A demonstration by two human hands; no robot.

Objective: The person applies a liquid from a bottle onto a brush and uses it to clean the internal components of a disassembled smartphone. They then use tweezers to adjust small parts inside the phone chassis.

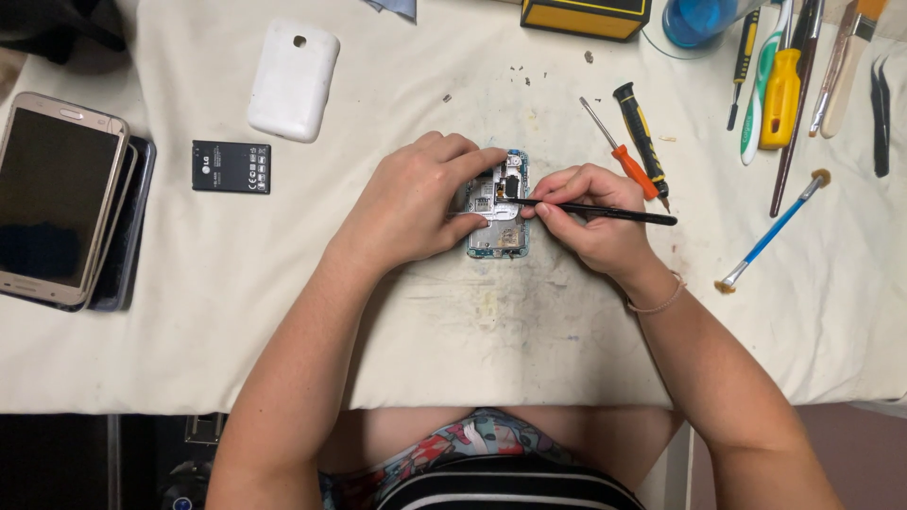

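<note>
White cloth (pixel 283 312) bears an opened phone (pixel 498 212), circuit board bare, left hand (pixel 411 203) fingers pressing it, right hand (pixel 590 222) fingers pinching a black tool (pixel 614 214)

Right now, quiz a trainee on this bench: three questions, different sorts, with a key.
1. True or false: the left hand steadies the opened phone.
2. The right hand holds: A) the orange screwdriver, B) a thin black tool, C) the blue brush.
3. What lies between the stacked phones and the left hand, below the white cover?

Key: 1 true. 2 B, its tip on the opened phone. 3 the black battery.
</note>
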